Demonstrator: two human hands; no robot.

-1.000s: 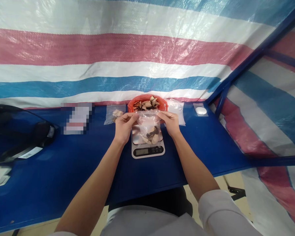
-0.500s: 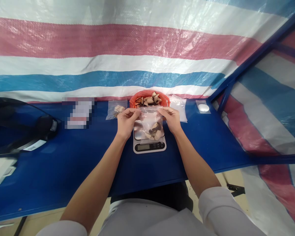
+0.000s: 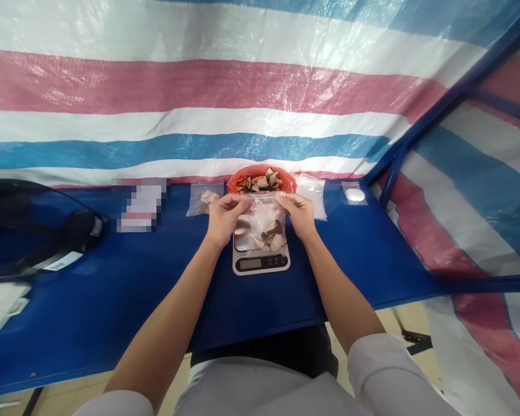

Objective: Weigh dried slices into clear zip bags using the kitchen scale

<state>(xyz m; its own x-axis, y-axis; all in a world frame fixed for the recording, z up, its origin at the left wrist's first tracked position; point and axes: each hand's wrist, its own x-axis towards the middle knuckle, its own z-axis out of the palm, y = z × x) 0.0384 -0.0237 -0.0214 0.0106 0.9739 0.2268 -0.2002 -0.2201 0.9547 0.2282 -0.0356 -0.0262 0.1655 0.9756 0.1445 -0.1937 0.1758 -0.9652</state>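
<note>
Between my hands hangs a clear zip bag (image 3: 266, 216) with several pale and dark dried slices at its bottom, perhaps mushroom. My left hand (image 3: 224, 218) pinches its top left corner, and my right hand (image 3: 300, 215) pinches the top right corner. Behind and below the bag is a white kitchen scale (image 3: 238, 267) with a dark display strip; the bag hides part of its plate. Just beyond my fingers, a red basket (image 3: 238, 172) holds more of the dried slices. Whether the bag touches the scale I cannot tell.
Left of the basket lies another filled clear bag (image 3: 195, 199); right of it are flat clear bags (image 3: 314, 196). A white oval object (image 3: 354, 195) sits farther right on the blue table (image 3: 364, 248). Black equipment (image 3: 82, 228) and a white box (image 3: 2, 303) occupy the left side.
The camera view has shifted slightly. Both hands still pinch the bag's upper corners, and the bag stays over the scale with its slices at the bottom.
</note>
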